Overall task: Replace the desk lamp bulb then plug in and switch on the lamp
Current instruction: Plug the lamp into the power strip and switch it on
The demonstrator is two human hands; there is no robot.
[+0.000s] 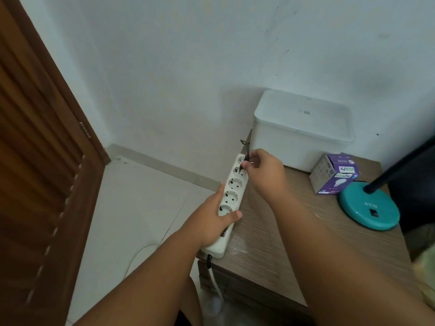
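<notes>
A white power strip [231, 189] with several sockets lies along the left edge of the wooden table [270, 236]. My left hand [213, 222] grips its near end, thumb across the top. My right hand [264, 171] pinches the lamp's small black plug [244, 161], whose pins sit at the second socket from the far end. A thin black cord [247, 140] rises from the plug. The lamp's teal round base [368, 211] with a dark stem [400, 165] stands at the right; the lamp head is out of view. A purple bulb box [334, 175] lies beside the base.
A white lidded plastic box [302, 128] stands at the table's back against the white wall. A brown louvred wooden door [40, 172] fills the left side. The strip's white cable [215, 281] hangs off the table's front edge toward the tiled floor.
</notes>
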